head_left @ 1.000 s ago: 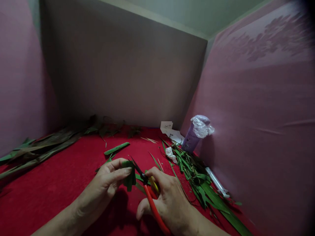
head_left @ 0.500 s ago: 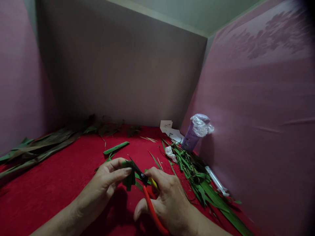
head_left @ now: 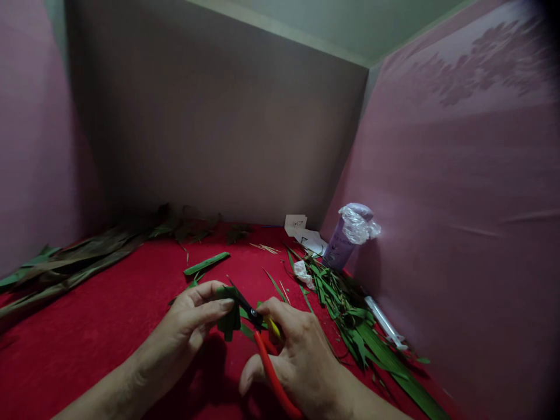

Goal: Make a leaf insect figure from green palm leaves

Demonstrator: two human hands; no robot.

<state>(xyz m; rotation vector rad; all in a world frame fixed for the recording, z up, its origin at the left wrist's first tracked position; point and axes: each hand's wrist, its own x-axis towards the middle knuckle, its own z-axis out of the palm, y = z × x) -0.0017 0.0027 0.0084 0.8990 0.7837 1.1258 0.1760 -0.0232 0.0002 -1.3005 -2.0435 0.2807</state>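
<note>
My left hand point(head_left: 192, 318) pinches a folded piece of green leaf point(head_left: 228, 322) between thumb and fingers. In my right hand point(head_left: 301, 344) is a pair of scissors point(head_left: 272, 367) with red and yellow handles and dark blades. The blades reach across to the leaf's upper right edge, close to my left fingertips; whether they have cut into it I cannot tell. A few green strips point(head_left: 247, 331) show just behind the blades. Part of the scissor handles is hidden by my right fingers.
Cut leaf strips point(head_left: 341, 309) lie heaped at the right, beside a clear plastic syringe-like tube point(head_left: 385, 322). Behind them stands a purple container point(head_left: 339, 242) topped with clear plastic. White paper point(head_left: 296, 224), thin sticks point(head_left: 264, 248), a green strip point(head_left: 206, 263) and long dry leaves point(head_left: 79, 262) lie on red cloth point(head_left: 87, 338).
Hardly anything differs. My right thumb and the red handle have shifted very slightly to the right; the left hand and the leaf hold still.
</note>
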